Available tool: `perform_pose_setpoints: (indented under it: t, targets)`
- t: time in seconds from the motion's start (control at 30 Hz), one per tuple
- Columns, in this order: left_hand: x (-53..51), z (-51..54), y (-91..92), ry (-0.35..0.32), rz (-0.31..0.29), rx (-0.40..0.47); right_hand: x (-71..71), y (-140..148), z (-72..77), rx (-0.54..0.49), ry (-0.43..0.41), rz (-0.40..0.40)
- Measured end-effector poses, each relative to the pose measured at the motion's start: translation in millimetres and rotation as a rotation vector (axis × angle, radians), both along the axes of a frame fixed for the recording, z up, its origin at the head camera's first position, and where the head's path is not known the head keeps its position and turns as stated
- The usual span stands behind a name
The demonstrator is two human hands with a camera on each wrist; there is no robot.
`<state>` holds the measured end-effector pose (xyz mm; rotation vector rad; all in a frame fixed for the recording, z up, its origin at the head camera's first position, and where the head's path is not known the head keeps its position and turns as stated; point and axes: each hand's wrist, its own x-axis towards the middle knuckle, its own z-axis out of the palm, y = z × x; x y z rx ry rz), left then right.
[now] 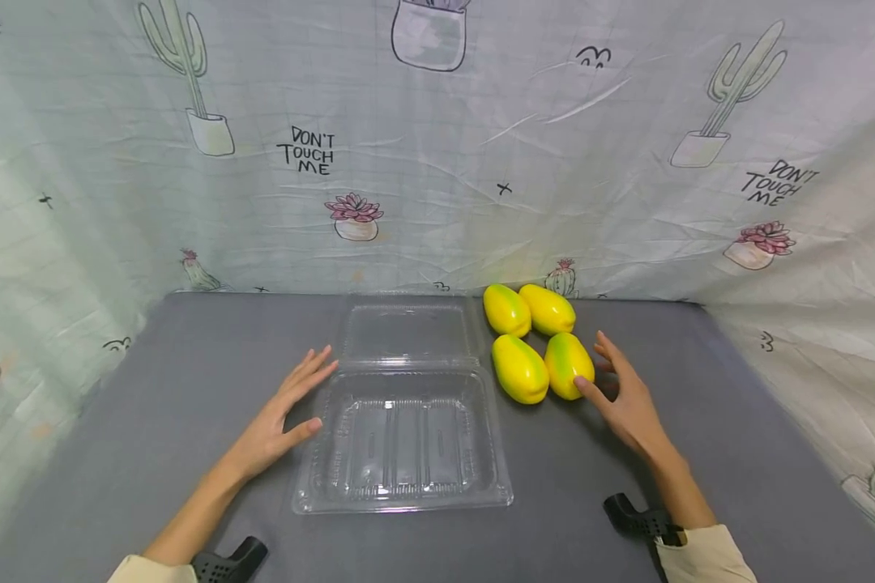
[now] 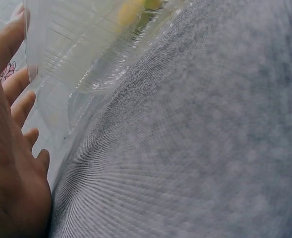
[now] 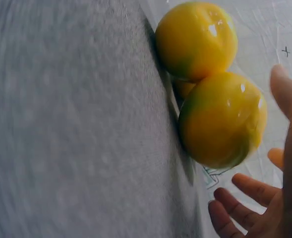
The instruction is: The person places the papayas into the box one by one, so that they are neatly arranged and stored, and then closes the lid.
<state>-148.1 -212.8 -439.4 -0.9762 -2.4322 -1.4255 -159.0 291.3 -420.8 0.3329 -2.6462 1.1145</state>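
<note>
A clear plastic clamshell box (image 1: pixel 407 441) lies with its lid (image 1: pixel 411 330) folded back, away from the person. Beside its left edge is the left hand (image 1: pixel 273 421), fingers spread; in the left wrist view this hand (image 2: pixel 17 144) is near the box wall (image 2: pixel 81 44). Four yellow-green fruits sit right of the box. At the nearest right fruit (image 1: pixel 569 366) is the right hand (image 1: pixel 630 405), its thumb by the fruit's side and its fingers apart. The right wrist view has that hand (image 3: pixel 264 198) around a fruit (image 3: pixel 222 120) without a grip; whether it touches cannot be told.
The other fruits are a front left one (image 1: pixel 520 369), a back left one (image 1: pixel 506 310) and a back right one (image 1: pixel 548 309). They stand on a grey tabletop (image 1: pixel 554 486). Behind it and at both sides hangs a printed curtain (image 1: pixel 423 162).
</note>
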Motion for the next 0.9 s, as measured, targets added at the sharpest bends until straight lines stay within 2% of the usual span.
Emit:
perform_pose_setpoints:
  t: [0.2, 0.7, 0.9]
  targets:
    - [-1.3, -3.5, 2.3, 0.028, -0.007, -0.006, 2.8, 0, -7.9, 0.051, 0.005, -0.028]
    - [-2.1, -1.6, -1.1, 0.028, -0.013, -0.007, -2.2, -7, -7.4, 0.065, -0.004, -0.047]
    - [-0.6, -0.6, -1.4, 0.016, -0.006, -0.019, 0.3, -12, -3.7, 0.042, -0.07, -0.111]
